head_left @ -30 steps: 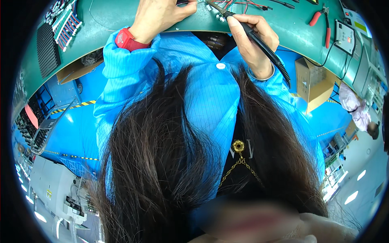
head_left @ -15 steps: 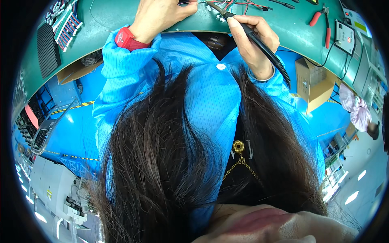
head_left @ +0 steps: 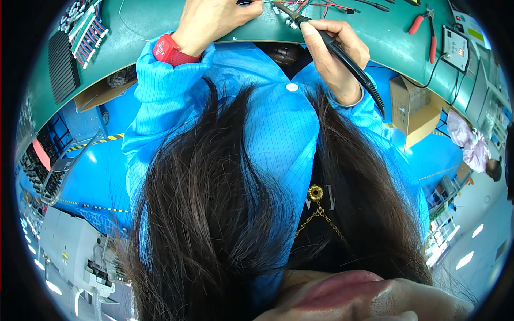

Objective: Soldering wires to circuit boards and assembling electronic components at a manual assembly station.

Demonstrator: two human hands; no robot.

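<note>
My right hand (head_left: 341, 56) is closed around a black soldering iron (head_left: 342, 58). The iron's tip points up and left, to small parts and wires at the top edge of the view. My left hand (head_left: 217, 20) is at the top, with a red band and a red square device (head_left: 166, 49) on its wrist. Its thumb and fingers come together close to the iron's tip. What they pinch is mostly cut off by the picture's edge. White connectors (head_left: 292, 24) and red wires (head_left: 337, 6) lie just beyond the iron.
Red-handled pliers (head_left: 432, 45) lie on the green bench mat (head_left: 383, 40), beside a white control box (head_left: 456, 49) with a cable. At left are bundled wire harnesses (head_left: 90, 35) and a black ridged tray (head_left: 63, 64). A cardboard box (head_left: 415, 109) stands below the bench's right side.
Both hands stay almost in place. My left hand has shifted very slightly to the right; the soldering iron is held as before.
</note>
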